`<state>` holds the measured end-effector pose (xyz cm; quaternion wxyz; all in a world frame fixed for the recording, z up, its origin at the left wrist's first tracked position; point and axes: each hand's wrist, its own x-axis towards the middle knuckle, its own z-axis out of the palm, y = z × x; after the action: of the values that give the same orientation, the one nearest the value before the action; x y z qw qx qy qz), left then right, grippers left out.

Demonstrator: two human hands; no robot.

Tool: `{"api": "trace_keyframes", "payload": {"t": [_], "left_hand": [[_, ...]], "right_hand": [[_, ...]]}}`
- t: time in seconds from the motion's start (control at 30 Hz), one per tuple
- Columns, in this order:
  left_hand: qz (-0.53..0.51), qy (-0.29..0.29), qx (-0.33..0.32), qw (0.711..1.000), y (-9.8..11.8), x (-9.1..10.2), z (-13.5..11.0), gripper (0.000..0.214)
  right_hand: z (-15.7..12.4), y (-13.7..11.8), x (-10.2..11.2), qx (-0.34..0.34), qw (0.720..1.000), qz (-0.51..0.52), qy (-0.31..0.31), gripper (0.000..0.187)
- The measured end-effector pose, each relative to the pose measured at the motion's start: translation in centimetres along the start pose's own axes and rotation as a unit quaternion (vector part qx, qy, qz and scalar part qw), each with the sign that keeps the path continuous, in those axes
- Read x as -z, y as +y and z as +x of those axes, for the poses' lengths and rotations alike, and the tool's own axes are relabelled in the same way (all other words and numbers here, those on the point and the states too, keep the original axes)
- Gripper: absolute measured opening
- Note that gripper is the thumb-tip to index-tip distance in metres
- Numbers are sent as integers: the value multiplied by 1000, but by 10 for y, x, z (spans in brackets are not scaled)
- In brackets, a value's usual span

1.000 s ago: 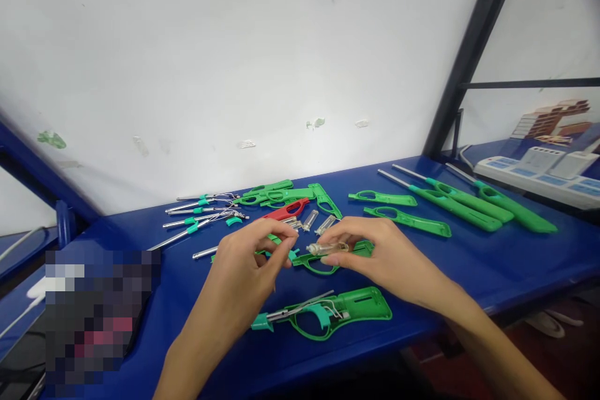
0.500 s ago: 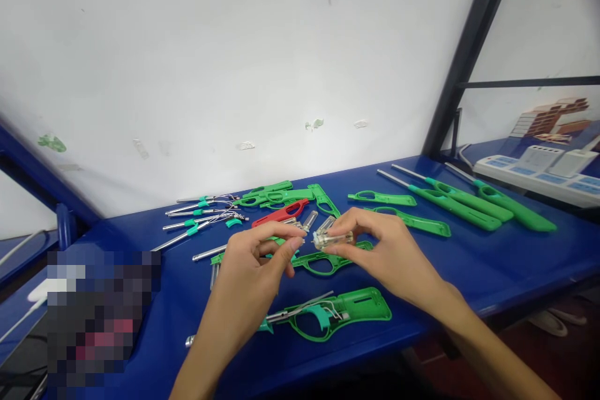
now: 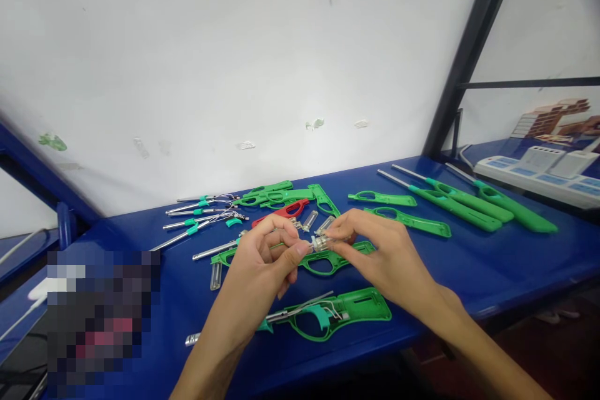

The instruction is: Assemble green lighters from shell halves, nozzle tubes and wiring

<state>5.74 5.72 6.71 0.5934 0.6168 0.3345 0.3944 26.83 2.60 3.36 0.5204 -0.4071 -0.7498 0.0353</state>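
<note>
A clear lighter fuel tank [image 3: 319, 242] is in the thumb and fingers of my right hand [image 3: 387, 250], its valve end toward the left. My left hand [image 3: 265, 256] is pinched closed right at that valve end; whatever sits between its fingertips is too small to make out. Beneath both hands lies a green lighter half-shell [image 3: 323, 264], partly covered. Nearer me rests another green half-shell [image 3: 370, 306] fitted with a metal tube, a teal trigger [image 3: 321, 317] and white wires. Loose clear fuel tanks [image 3: 310, 220] lie just beyond my fingers.
Metal tubes with wires [image 3: 197, 223], green half-shells [image 3: 281, 195] and a red half-shell [image 3: 284, 212] lie at the back. Whole green lighters [image 3: 469, 206] are on the right, near a power strip [image 3: 539, 175]. A blurred-out item [image 3: 103, 319] sits at left on the blue table [image 3: 450, 275].
My hands have come together: the left fingertips, apart from the fuel tank before, now meet its valve end. Another clear tank at the left shows more fully.
</note>
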Motion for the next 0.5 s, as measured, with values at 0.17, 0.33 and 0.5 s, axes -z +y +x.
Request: {"api": "trace_keyframes", "payload": {"t": [0.17, 0.33, 0.5], "left_hand": [[-119, 1, 41, 992, -6, -3, -1, 44], [-155, 1, 67, 986, -5, -6, -2, 53], [-166, 12, 88, 982, -2, -8, -3, 60]], "right_hand": [[-2, -3, -5, 90, 992, -79, 35, 17], [-1, -3, -5, 115, 989, -92, 32, 19], [-1, -1, -4, 111, 991, -77, 10, 20]]}}
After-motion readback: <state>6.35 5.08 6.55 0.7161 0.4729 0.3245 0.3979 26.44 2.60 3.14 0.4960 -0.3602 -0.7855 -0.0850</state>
